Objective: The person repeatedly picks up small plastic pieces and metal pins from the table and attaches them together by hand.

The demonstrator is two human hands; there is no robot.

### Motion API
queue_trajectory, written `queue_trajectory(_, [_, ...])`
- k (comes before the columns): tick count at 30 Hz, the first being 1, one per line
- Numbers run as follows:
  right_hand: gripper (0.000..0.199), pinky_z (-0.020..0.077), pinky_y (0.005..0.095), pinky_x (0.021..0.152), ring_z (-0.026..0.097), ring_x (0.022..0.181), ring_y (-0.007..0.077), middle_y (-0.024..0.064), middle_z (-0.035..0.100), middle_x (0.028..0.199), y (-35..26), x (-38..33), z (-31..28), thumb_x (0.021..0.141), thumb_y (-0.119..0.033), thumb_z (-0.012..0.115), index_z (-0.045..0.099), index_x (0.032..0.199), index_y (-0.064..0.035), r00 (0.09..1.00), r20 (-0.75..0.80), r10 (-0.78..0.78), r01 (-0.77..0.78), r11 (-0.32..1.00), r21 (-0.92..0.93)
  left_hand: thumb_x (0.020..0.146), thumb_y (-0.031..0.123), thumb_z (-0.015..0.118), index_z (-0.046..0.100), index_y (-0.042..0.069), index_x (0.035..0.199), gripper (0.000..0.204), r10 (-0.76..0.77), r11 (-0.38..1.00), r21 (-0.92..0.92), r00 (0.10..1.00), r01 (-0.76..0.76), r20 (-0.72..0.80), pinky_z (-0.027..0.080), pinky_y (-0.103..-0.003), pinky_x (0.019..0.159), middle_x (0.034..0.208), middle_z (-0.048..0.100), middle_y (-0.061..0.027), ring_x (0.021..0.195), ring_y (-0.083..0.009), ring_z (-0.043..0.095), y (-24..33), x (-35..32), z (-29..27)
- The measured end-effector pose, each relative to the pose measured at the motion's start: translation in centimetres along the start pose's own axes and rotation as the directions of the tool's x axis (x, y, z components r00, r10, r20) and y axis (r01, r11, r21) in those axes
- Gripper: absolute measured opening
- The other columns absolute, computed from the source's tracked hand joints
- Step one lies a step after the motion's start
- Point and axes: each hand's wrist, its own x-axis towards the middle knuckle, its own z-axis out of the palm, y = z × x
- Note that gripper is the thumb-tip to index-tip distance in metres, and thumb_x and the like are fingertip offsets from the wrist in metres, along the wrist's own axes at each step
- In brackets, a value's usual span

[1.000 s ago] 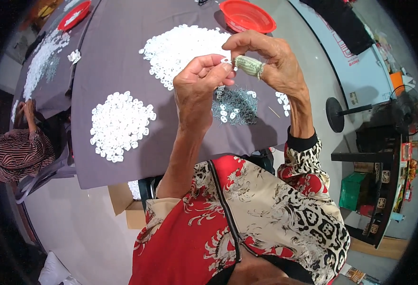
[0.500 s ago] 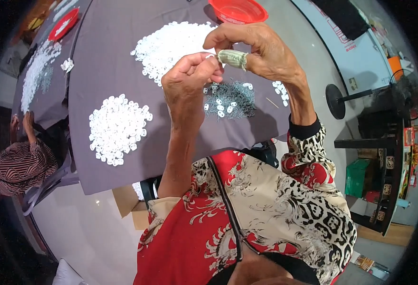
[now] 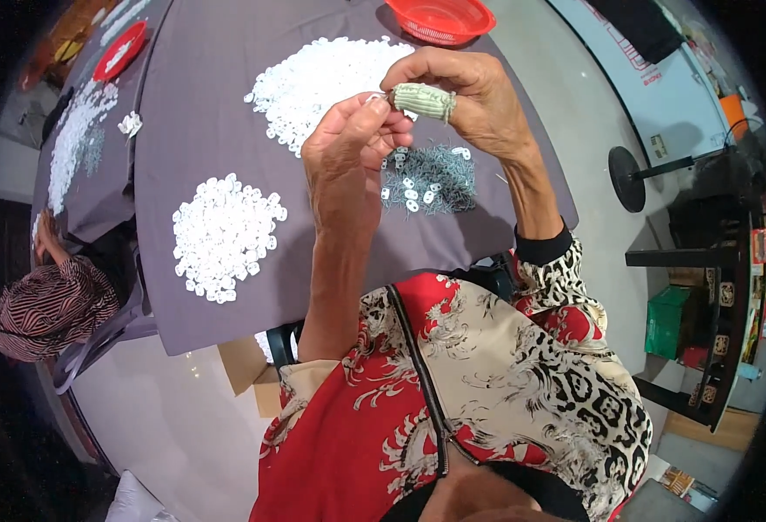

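Note:
My left hand (image 3: 353, 148) and my right hand (image 3: 466, 91) meet above the grey-clothed table (image 3: 209, 104), fingertips pinched together on a small white plastic piece (image 3: 374, 97). A pale green cloth guard (image 3: 425, 101) covers my right forefinger. Under the hands lies a heap of thin grey metal pins (image 3: 431, 178) with a few white pieces on it. A big pile of white pieces (image 3: 318, 78) lies beyond my left hand. A smaller round pile (image 3: 225, 237) sits to its left, nearer the table's edge.
A red basket (image 3: 439, 17) stands at the table's far side. A second grey table (image 3: 83, 157) at left carries more white pieces and a red dish (image 3: 120, 50). A person in a striped top (image 3: 44, 304) sits there. Dark shelving (image 3: 713, 287) stands at right.
Both hands have stayed pinched together on the small piece. The view has shifted a little, so the tables and piles now sit lower in the picture.

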Motion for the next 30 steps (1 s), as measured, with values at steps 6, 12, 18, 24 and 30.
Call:
queue_trajectory(6, [0.013, 0.0448, 0.0204, 0.068, 0.055, 0.076, 0.0084, 0.0021, 0.059, 0.083, 0.06, -0.02, -0.15, 0.079, -0.004, 0.056, 0.059, 0.091, 0.0014, 0.998, -0.037, -0.052, 0.051, 0.998, -0.032, 0.08, 0.01, 0.06, 0.052, -0.01, 0.097, 0.027, 0.001, 0.999, 0.048, 0.999, 0.001, -0.032, 0.049, -0.027, 0.065, 0.081, 0.059, -0.015, 0.072, -0.0186, 0.059, 0.37, -0.37, 0.64])
queue_trajectory(12, [0.011, 0.0449, 0.0213, 0.065, 0.055, 0.072, 0.0086, 0.0034, 0.058, 0.08, -0.1, 0.01, -0.08, 0.078, 0.0, 0.052, 0.057, 0.088, 0.0019, 0.993, -0.037, -0.116, 0.111, 0.986, -0.122, 0.08, 0.009, 0.059, 0.052, -0.01, 0.098, 0.028, 0.022, 0.998, 0.061, 0.999, -0.021, -0.023, 0.05, -0.027, 0.065, 0.082, 0.06, -0.0161, 0.072, -0.0196, 0.06, 0.38, -0.41, 0.49])
queue_trajectory(18, [0.011, 0.0453, 0.0218, 0.06, 0.055, 0.065, 0.0094, 0.0046, 0.057, 0.075, 0.08, -0.03, 0.24, 0.077, 0.001, 0.05, 0.056, 0.086, 0.0023, 0.985, -0.058, -0.165, 0.155, 0.975, -0.158, 0.08, 0.009, 0.059, 0.052, -0.011, 0.098, 0.028, 0.042, 0.997, 0.063, 0.999, -0.04, -0.019, 0.05, -0.026, 0.064, 0.081, 0.06, -0.0153, 0.072, -0.0183, 0.06, 0.29, -0.51, 0.59])
queue_trajectory(24, [0.009, 0.045, 0.022, 0.058, 0.055, 0.063, 0.01, 0.0041, 0.057, 0.071, 0.06, 0.05, 0.26, 0.077, 0.0, 0.051, 0.056, 0.085, 0.0014, 0.985, -0.041, -0.167, 0.157, 0.969, -0.192, 0.08, 0.009, 0.059, 0.052, -0.01, 0.097, 0.027, 0.066, 0.995, 0.074, 0.997, -0.064, -0.032, 0.051, -0.026, 0.064, 0.081, 0.06, -0.0143, 0.07, -0.0175, 0.06, -0.03, -0.49, 0.56])
queue_trajectory(30, [0.011, 0.0453, 0.0225, 0.06, 0.056, 0.066, 0.0101, 0.0039, 0.058, 0.074, 0.51, -0.06, 0.62, 0.078, -0.002, 0.052, 0.057, 0.087, 0.0006, 0.987, -0.065, -0.144, 0.131, 0.976, -0.175, 0.08, 0.008, 0.058, 0.05, -0.012, 0.099, 0.029, 0.057, 0.997, 0.052, 0.997, -0.055, -0.048, 0.051, -0.026, 0.064, 0.08, 0.059, -0.0153, 0.07, -0.0176, 0.06, -0.3, -0.28, 0.24])
